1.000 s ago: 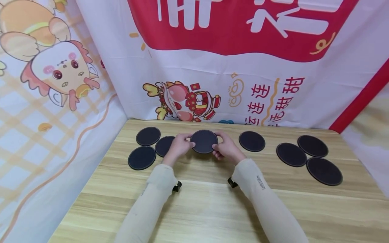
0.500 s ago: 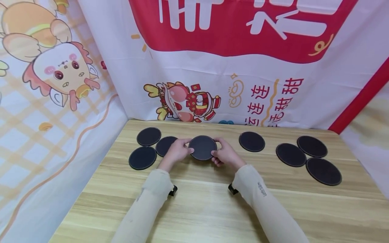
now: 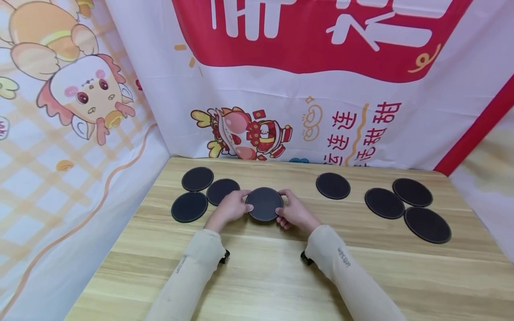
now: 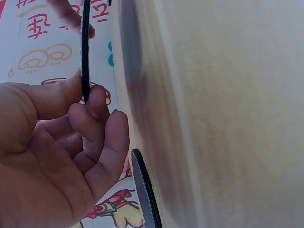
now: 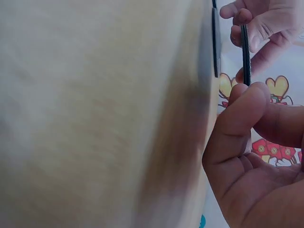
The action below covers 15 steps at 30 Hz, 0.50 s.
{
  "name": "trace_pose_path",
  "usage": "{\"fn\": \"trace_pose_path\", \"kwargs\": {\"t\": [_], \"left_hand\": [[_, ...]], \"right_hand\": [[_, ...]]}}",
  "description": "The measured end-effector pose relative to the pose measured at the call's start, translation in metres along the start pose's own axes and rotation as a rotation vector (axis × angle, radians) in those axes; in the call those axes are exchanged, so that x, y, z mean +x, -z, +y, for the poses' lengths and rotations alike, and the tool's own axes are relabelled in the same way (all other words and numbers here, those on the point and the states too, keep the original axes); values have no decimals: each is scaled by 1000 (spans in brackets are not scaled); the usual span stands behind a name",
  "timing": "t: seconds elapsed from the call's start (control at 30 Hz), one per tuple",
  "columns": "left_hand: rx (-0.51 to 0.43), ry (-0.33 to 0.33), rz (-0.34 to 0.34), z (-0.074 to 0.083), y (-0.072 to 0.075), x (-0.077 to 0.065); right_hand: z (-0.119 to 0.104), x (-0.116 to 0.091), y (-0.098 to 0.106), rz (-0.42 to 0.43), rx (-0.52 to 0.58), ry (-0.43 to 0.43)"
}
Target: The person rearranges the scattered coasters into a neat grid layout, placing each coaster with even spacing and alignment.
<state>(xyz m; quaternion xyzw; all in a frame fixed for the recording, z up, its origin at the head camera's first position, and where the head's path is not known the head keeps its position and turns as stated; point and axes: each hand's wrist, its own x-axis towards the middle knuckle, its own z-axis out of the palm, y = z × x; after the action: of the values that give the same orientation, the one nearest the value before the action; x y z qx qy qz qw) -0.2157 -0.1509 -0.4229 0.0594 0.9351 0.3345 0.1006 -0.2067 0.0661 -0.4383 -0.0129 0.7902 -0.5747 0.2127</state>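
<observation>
A round black coaster (image 3: 265, 204) with a stitched rim is held between both hands, off the table. My left hand (image 3: 230, 208) pinches its left edge, thumb on top and fingers beneath. On the opposite edge my right hand (image 3: 296, 211) pinches it the same way. Seen edge-on in the left wrist view, the coaster (image 4: 85, 52) stands apart from the tabletop. The right wrist view also shows the coaster's edge (image 5: 246, 54), with lines along it; whether it is more than one layer I cannot tell. Close by the left hand lies another black coaster (image 3: 223, 191), partly covered by it.
Two more black coasters, an upper (image 3: 197, 179) and a lower (image 3: 189, 207), touch in the left cluster. A single coaster (image 3: 333, 185) lies right of the hands. Farther right is a cluster of three coasters (image 3: 384, 203). A printed cloth (image 3: 241, 84) hangs behind the wooden table (image 3: 261, 276).
Both hands have drawn the held coaster toward the person and slightly left. The coaster beside the left hand is less covered than before. The other coasters have stayed in place.
</observation>
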Motion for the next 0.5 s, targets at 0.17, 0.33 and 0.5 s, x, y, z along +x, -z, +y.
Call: {"fn": "trace_pose_path", "kwargs": {"t": [0.17,0.33,0.5], "left_hand": [[55,-2,-9,-2,-2,-5],[87,6,-7,-5,-3,-9],[99,7,-22,-8,-6,-14]], "right_hand": [[3,-3,-6,1,-3,6],[4,-6,-12,-18,1,2],[5,-9,-17,-24,-28,-16]]}}
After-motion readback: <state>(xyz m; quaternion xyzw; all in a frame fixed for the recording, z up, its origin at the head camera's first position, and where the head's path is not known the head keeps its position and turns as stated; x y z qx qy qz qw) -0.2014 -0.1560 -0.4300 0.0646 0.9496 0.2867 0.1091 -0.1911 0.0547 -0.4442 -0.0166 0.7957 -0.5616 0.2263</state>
